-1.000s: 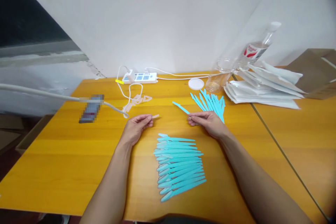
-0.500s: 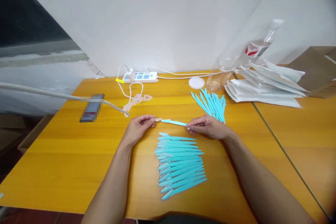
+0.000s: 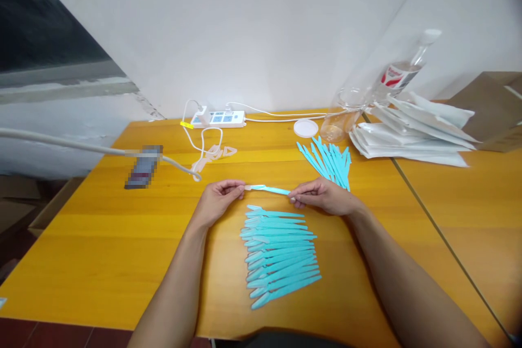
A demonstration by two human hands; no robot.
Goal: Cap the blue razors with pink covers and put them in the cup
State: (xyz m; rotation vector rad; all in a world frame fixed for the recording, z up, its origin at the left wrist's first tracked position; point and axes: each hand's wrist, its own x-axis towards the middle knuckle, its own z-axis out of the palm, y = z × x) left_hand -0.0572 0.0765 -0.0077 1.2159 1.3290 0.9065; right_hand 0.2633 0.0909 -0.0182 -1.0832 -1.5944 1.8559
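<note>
My right hand (image 3: pixel 316 196) pinches the handle end of a light-blue eyebrow razor (image 3: pixel 276 190), its blade end pointing left. Between the thumb and fingers of my left hand (image 3: pixel 223 199) is a small pale blade cover (image 3: pixel 247 187), which meets the razor's blade end. How far the cover reaches over the blade is too small to tell. Just below, a row of blue eyebrow razors (image 3: pixel 285 253) lies side by side, blade ends to the left. A looser pile of blue razors (image 3: pixel 326 160) lies beyond my right hand. Several pale covers (image 3: pixel 229 151) lie past my left hand.
A white power strip (image 3: pixel 224 119) with cables stands against the wall. A blurred phone (image 3: pixel 143 167) lies at left under a cable. At the back right are a round lid (image 3: pixel 305 128), a clear jar (image 3: pixel 334 129), a bottle (image 3: pixel 397 77), white packets (image 3: pixel 411 141) and a cardboard box (image 3: pixel 489 109).
My left hand has shifted slightly right, bringing the pale cover closer over the razor's blade end. My right hand and the razors on the table are nearly unchanged.
</note>
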